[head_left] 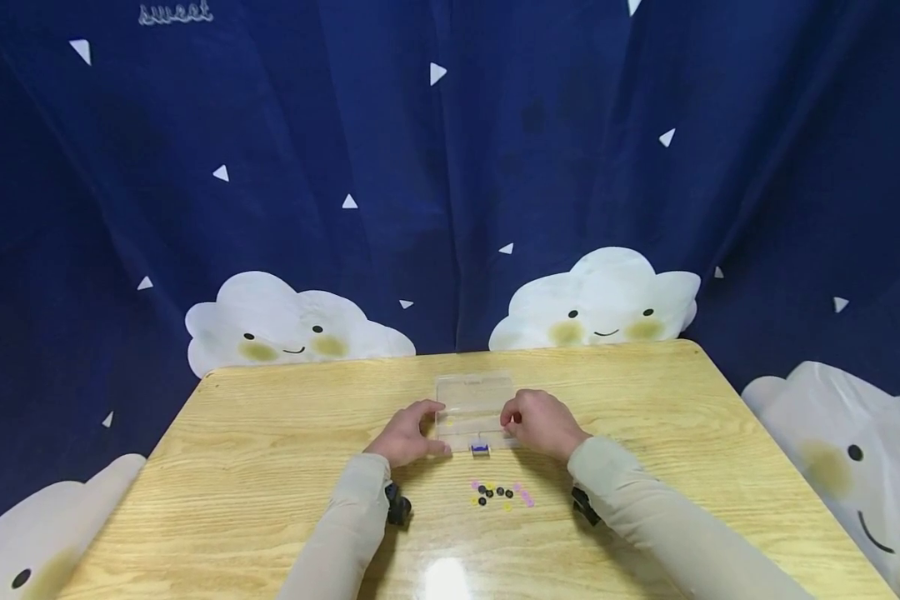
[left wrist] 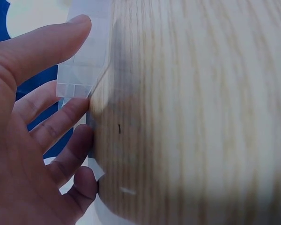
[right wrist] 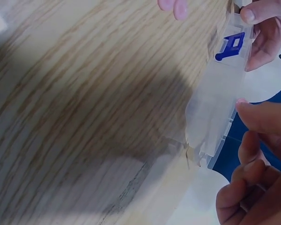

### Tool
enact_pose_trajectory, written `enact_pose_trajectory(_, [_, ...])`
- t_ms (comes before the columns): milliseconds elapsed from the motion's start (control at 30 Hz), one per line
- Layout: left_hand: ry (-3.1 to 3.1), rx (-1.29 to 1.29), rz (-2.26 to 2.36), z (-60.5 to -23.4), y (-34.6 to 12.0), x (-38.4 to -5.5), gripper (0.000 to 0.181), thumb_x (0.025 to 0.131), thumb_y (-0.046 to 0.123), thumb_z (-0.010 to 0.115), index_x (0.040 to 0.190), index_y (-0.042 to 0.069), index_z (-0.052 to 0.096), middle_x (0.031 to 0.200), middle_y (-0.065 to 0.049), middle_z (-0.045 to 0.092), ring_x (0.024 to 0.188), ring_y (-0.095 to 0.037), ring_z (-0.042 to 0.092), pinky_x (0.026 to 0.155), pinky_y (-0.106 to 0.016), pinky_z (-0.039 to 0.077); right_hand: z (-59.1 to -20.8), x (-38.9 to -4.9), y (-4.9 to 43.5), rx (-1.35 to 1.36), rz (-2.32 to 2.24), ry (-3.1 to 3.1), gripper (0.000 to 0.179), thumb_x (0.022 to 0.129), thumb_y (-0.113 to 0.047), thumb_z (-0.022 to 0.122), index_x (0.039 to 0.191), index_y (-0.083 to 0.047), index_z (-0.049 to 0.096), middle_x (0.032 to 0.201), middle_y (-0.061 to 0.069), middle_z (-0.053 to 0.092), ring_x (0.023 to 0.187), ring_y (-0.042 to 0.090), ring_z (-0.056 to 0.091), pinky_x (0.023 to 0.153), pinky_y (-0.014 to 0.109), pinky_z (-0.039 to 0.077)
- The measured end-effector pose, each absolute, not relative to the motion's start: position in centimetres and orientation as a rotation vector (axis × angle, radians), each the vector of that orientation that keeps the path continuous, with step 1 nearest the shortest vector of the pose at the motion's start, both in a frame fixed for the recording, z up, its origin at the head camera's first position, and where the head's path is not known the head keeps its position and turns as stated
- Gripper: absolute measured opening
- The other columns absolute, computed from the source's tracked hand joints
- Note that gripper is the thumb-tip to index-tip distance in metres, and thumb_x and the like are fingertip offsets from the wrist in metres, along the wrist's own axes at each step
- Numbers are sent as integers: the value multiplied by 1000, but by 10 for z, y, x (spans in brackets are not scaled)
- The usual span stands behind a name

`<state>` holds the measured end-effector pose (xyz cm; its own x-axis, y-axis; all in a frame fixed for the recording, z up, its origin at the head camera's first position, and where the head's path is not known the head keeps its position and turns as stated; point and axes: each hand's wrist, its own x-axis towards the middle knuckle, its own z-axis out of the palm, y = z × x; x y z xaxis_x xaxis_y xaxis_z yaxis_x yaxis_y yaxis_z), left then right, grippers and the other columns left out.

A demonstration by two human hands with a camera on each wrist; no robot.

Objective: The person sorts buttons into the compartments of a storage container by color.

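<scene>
Head: two hands (head_left: 408, 435) (head_left: 543, 421), one clear box (head_left: 476, 409)

The box (head_left: 474, 393) looks like clear, smooth plastic with a slight shine, and the small pink pieces (right wrist: 180, 9) look smooth and plastic-like. Grained wood covers the counter (head_left: 285, 433), glossy enough to mirror light. The curtain (head_left: 292, 125) and sleeves (head_left: 351, 512) are cloth, mostly matt.

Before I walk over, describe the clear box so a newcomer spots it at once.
Find the wooden table in front of the blue curtain. Toward its far edge, between the left hand and the right hand, lies the clear box. Unlike the small pieces scattered before it, it is broad, see-through and bears a blue mark.
</scene>
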<state>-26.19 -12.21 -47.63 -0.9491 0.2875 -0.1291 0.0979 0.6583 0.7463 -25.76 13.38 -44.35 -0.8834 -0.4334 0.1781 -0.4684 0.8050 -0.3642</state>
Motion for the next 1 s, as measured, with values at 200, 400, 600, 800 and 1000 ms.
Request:
enact_pose_trajectory(200, [2642, 331, 1176, -476, -123, -262, 73, 78, 22, 86, 142, 13, 53, 138, -14, 56, 117, -28, 54, 99, -46, 46, -443, -258, 133, 703, 602, -2931, 7, 84, -9, 75, 80, -14, 76, 75, -3, 63, 67, 9, 48, 61, 26, 42])
enact_pose_trajectory(400, [2645, 329, 1180, -477, -123, -263, 72, 77, 22, 86, 141, 13, 54, 136, -13, 57, 113, -26, 54, 98, -44, 45, -445, -257, 133, 760, 615, -2906, 7, 84, -7, 74, 79, -12, 76, 76, -2, 64, 67, 9, 51, 62, 27, 45])
enact_pose_trajectory(600, [2645, 320, 1186, -478, -122, -264, 73, 76, 21, 87, 141, 13, 54, 134, -12, 57, 110, -25, 53, 98, -43, 45, -448, -257, 132, 778, 622, -2869, 7, 83, -7, 74, 79, -11, 77, 75, -2, 62, 65, 7, 49, 60, 25, 44])
enact_pose_trajectory(800, [2647, 321, 1183, -478, -121, -264, 73, 76, 21, 87, 141, 13, 54, 134, -12, 57, 112, -25, 54, 98, -43, 45, -448, -260, 133, 765, 624, -2901, 9, 84, -8, 73, 81, -14, 78, 77, -3, 63, 67, 7, 51, 63, 26, 45])
enact_pose_trajectory(1000, [2643, 314, 1184, -478, -122, -263, 72, 77, 21, 87, 141, 13, 54, 135, -12, 57, 111, -25, 54, 98, -44, 45, -443, -256, 136, 814, 657, -2879, 12, 86, -6, 69, 86, -13, 79, 80, -4, 65, 68, 6, 53, 65, 24, 47])
